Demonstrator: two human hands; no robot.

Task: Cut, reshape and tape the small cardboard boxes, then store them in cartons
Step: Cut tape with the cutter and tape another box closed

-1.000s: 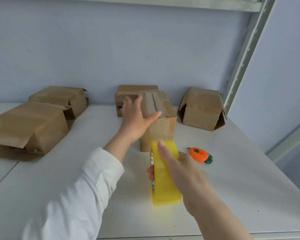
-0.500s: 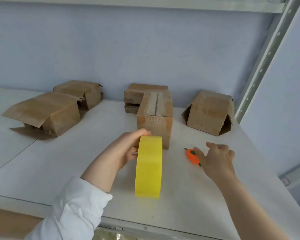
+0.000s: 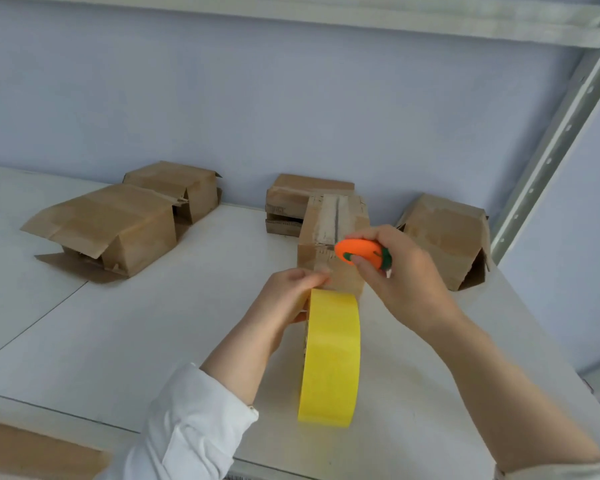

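Five boxes (image 3: 111,220) (image 3: 177,178) (image 3: 298,192) (image 3: 329,216) (image 3: 444,233) stand on the desk (image 3: 153,341). There is one tape roll (image 3: 329,358) and one cutter (image 3: 359,249). Two hands show: left hand (image 3: 291,296), right hand (image 3: 406,282).

Yellow tape roll (image 3: 330,358); orange-green cutter (image 3: 361,251); brown boxes (image 3: 118,223); white sleeve (image 3: 194,427).

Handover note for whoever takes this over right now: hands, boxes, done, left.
Left hand grips the yellow tape roll, upright in front of the middle box.
Right hand holds the orange cutter over that box's front top edge.
On the white shelf: front-left box with flaps open, back-left box, back box, right box.
Done: middle box closed; whether fresh tape is on it, cannot tell.
Left: cut the tape, do the other four, store all in cartons.
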